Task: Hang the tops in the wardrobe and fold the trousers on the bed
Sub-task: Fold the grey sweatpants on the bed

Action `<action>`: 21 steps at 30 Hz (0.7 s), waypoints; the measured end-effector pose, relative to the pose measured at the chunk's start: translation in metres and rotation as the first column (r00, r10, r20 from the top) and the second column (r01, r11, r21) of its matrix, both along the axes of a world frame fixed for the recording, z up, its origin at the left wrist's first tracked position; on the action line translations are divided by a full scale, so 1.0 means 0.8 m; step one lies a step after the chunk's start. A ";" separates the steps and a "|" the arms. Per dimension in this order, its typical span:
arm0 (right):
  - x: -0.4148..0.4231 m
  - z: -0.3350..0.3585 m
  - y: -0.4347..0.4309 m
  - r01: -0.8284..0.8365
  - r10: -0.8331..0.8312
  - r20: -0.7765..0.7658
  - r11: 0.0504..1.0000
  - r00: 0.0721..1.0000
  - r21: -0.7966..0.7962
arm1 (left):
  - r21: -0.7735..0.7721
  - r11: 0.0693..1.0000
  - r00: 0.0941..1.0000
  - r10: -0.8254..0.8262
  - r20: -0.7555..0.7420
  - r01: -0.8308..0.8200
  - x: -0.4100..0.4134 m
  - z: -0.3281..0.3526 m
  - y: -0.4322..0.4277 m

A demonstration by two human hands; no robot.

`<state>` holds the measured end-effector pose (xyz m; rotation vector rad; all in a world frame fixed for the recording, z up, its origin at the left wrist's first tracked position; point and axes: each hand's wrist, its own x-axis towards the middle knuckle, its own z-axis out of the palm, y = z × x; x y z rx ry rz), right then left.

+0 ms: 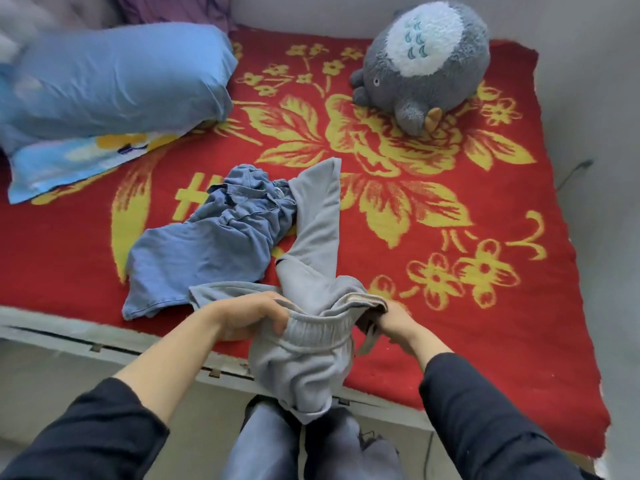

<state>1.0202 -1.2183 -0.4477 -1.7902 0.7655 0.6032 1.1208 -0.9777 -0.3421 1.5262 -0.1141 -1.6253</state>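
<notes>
Bedding is seen at the far left: a blue pillow (114,77) is laid on top of a patterned pillow (62,164), and both are rested on the red blanket (485,341) by which the bed (41,323) is covered. Just right of the pillows, blue trousers (207,244) are left crumpled on the blanket, with one leg spread towards the near edge of the bed. Their upper part is touched by a leg of the grey trousers (315,209), which is stretched away across the yellow flower pattern. The other grey leg is laid flat beside the hem of the blue pair.

The left hand (256,317) is closed round the elastic waistband (322,329) of the grey trousers, with the fingers curled over its rim. The waistband is held up between the two hands above the near edge of the bed, while the seat of the garment is let hang down in front of the person's legs (277,445). The right hand (398,323) is clamped on the opposite side of the waistband; its fingers are partly hidden by folded cloth. A drawstring (369,341) is seen dangling just beside that hand. Black sleeves (104,438) are worn on both forearms.

Farther right, at the far side of the bed, a grey plush toy (426,60) is set on the blanket, well apart from the clothes.
</notes>
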 end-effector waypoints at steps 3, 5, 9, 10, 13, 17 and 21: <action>0.048 0.040 -0.018 0.352 -0.357 0.010 0.924 0.934 0.148 | 0.236 0.972 0.915 -0.086 0.395 -0.011 0.039 0.004 0.017; 0.094 0.079 -0.044 0.457 -0.471 0.076 0.877 0.879 0.147 | 0.341 0.936 0.751 -0.164 0.639 -0.086 0.078 0.014 0.000; 0.196 0.213 -0.110 0.656 -0.689 0.433 0.712 0.582 0.252 | 0.251 0.914 0.179 -0.202 0.963 -0.319 0.178 0.098 -0.090; 0.209 0.247 -0.123 0.688 -0.685 0.575 0.675 0.448 0.268 | 0.165 0.917 0.023 -0.168 0.986 -0.362 0.199 0.130 -0.111; 0.201 0.334 -0.141 0.775 -0.357 0.930 0.610 0.081 0.167 | -0.344 0.891 -0.339 0.238 0.910 -0.296 0.240 0.217 -0.154; 0.145 0.324 -0.159 0.785 -0.059 0.979 0.608 0.195 -0.120 | -0.590 0.806 -0.435 0.549 0.714 0.047 0.225 0.218 -0.159; 0.072 0.210 -0.185 0.661 -0.071 0.769 0.566 0.635 -0.493 | -0.298 0.948 -0.152 0.312 0.938 0.111 0.184 0.084 -0.137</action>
